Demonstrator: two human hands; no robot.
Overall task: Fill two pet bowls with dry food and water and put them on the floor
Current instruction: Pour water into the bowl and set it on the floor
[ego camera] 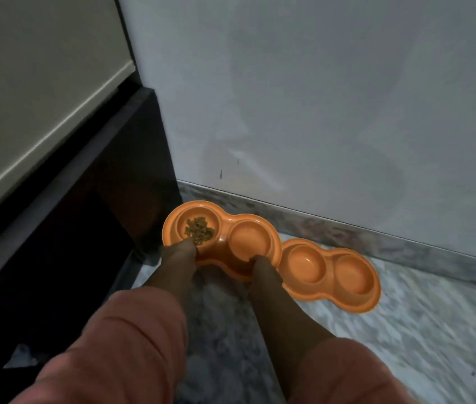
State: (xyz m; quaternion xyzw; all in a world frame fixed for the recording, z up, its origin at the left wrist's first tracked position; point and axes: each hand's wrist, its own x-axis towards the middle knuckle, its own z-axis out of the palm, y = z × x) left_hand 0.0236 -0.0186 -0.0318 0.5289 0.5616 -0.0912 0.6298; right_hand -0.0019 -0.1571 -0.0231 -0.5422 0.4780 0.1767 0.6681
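Note:
An orange double pet bowl point(221, 217) is held low over the floor near the wall. Its left cup holds brown dry food point(199, 227); whether its right cup point(250, 239) holds water I cannot tell. My left hand point(179, 259) grips the near rim by the left cup, thumb over the edge. My right hand point(261, 268) grips the near rim by the right cup. A second orange double bowl point(330, 275) lies on the floor to the right, partly under the first bowl's edge. No dry food shows in its cups.
A white wall point(318, 112) with a marble skirting point(376, 243) runs behind the bowls. A dark cabinet base point(114, 185) under a pale panel point(36, 83) stands at the left. Grey marble floor point(420, 330) stretches to the right and front.

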